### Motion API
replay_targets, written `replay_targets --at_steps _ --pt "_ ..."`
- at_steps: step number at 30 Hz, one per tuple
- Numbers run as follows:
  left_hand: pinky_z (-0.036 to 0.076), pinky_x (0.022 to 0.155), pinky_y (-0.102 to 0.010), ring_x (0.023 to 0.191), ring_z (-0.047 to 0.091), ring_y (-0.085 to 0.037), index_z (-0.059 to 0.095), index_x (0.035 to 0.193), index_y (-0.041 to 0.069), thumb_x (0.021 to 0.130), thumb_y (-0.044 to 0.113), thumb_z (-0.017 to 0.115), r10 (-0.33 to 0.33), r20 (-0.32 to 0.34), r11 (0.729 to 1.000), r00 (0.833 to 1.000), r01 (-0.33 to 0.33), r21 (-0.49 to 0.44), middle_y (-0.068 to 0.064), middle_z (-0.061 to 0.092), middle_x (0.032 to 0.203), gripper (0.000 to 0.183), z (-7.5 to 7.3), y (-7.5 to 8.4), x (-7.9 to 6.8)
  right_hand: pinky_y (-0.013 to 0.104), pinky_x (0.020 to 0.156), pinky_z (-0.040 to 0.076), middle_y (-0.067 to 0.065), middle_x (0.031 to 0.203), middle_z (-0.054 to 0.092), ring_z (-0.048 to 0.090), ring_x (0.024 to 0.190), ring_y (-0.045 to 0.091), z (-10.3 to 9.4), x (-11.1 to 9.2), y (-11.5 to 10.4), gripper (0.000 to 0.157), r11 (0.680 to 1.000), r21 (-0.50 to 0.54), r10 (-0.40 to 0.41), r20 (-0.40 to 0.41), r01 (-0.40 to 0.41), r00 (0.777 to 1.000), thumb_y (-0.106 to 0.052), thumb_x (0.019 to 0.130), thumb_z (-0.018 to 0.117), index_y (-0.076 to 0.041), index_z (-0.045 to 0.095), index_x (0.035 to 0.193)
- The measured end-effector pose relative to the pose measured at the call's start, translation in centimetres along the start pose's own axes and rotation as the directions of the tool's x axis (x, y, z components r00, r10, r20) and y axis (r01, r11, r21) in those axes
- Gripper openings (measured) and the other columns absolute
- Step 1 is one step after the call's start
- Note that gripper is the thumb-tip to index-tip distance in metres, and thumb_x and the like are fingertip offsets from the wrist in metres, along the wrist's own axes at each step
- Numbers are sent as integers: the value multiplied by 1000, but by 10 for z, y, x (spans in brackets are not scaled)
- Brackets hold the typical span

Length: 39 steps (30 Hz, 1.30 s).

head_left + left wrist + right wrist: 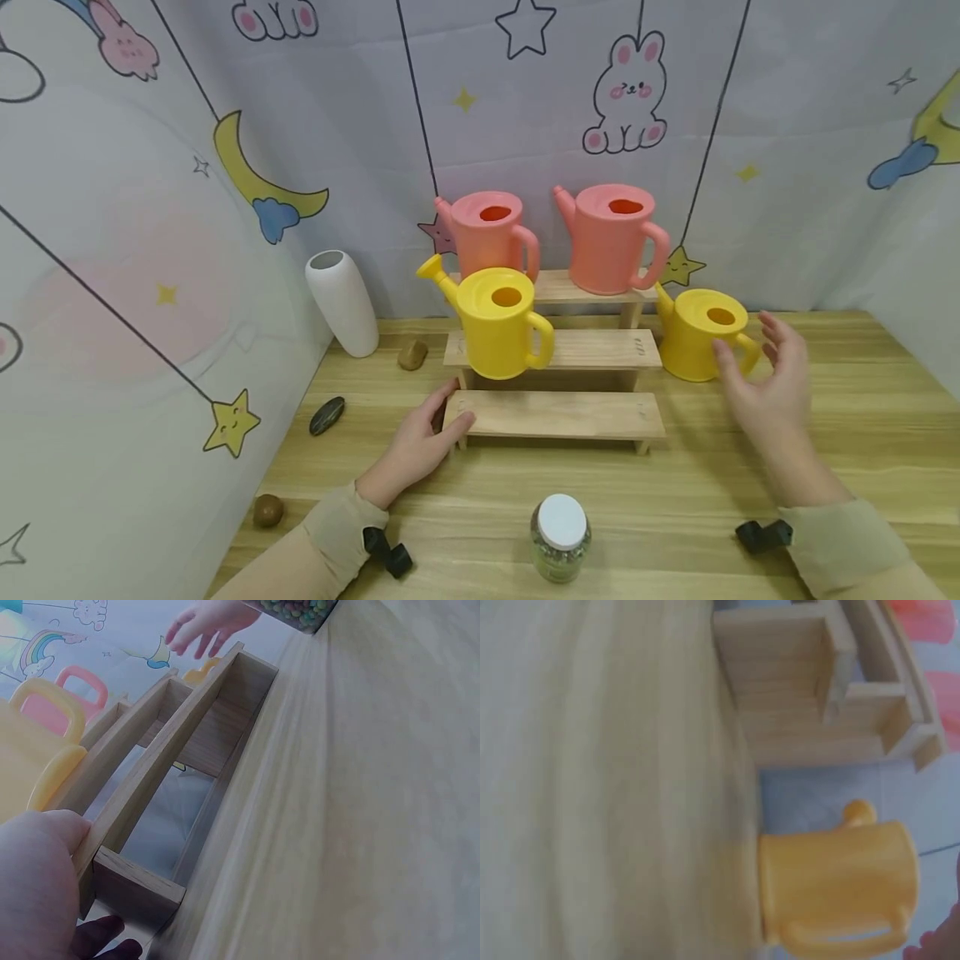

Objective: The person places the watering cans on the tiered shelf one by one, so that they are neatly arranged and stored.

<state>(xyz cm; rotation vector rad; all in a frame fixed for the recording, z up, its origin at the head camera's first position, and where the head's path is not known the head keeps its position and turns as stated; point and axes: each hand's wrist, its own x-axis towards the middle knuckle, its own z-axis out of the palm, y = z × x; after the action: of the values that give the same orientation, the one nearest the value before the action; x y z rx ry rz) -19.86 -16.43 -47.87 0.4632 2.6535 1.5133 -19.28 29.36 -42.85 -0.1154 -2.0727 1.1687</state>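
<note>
A three-tier wooden step shelf (555,414) stands on the table. My left hand (411,450) grips its lowest step at the left end, with the thumb on the board and the fingers around the side in the left wrist view. Beside the shelf's right end sits a yellow watering can (693,343) on the table. My right hand (776,404) is at its handle, fingers spread around empty space. Another yellow watering can (495,333) stands on the middle step, at the left. Two pink watering cans, a left one (480,242) and a right one (607,250), occupy the top step.
A white vase (343,304) stands at the back left. Near it lie a tan stone (412,354), a dark stone (327,415) and a round brown one (267,511). In front of the shelf is a white-lidded jar (560,542). A printed curtain (337,125) hangs behind.
</note>
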Motion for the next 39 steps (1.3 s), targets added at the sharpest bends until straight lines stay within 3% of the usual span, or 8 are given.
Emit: replay_targets --at_steps 4,13,16,19,23,27,33,39 --pt "38 123 -45 153 37 -21 37 159 17 98 54 64 11 6 1000 1000 -11 4 -3 39 164 77 0 0 1 21 121 34 4 158 44 44 142 30 -4 2 20 74 998 -60 12 42 -9 999 -23 92 76 -26 39 156" --pt "39 122 -46 152 38 -22 38 159 17 98 53 64 7 -5 1000 1000 -7 21 -4 40 164 76 -2 1 1 68 111 39 28 160 35 42 139 53 -6 2 50 92 983 -182 12 233 32 972 -31 97 69 -15 10 166" --pt "39 123 -45 152 38 -21 37 159 17 98 54 64 3 -4 1000 1000 -3 22 -3 40 164 77 -2 0 1 60 107 46 30 156 41 50 132 54 -7 2 51 91 980 -200 38 261 16 965 -34 100 65 -16 7 166" --pt "38 123 -43 153 37 -19 37 159 18 97 56 63 -8 1 1000 1000 8 23 -1 39 164 78 -2 -1 1 24 102 55 30 148 50 58 125 50 -8 1 51 85 977 -212 50 269 9 962 -34 102 61 -16 9 166" --pt "38 123 -42 153 36 -17 36 160 18 97 57 62 -12 7 1000 1000 12 29 0 38 165 78 -2 -2 2 -9 80 36 28 130 63 64 104 2 -8 1 53 71 974 -226 37 227 16 973 -27 103 59 -12 23 163" --pt "38 123 -43 153 36 -17 36 160 18 97 58 63 -5 6 1000 1000 5 27 0 38 164 79 -1 -2 2 -10 75 33 26 116 68 41 89 -27 -7 0 55 53 966 -258 30 186 19 982 -21 103 59 -4 44 151" --pt "39 123 -43 153 36 -17 36 160 19 97 58 62 -7 8 1000 1000 7 28 0 38 164 79 -1 -3 3 -10 72 33 23 111 70 68 97 19 -7 -3 56 32 952 -305 76 164 -23 984 -20 103 59 3 61 125" --pt "38 123 -43 153 36 -17 35 160 19 97 57 62 -16 19 1000 1000 15 26 0 38 165 78 -1 -3 2 -7 70 33 23 112 72 38 85 -26 -8 -3 53 29 944 -316 130 106 -91 986 -18 102 60 2 63 123"
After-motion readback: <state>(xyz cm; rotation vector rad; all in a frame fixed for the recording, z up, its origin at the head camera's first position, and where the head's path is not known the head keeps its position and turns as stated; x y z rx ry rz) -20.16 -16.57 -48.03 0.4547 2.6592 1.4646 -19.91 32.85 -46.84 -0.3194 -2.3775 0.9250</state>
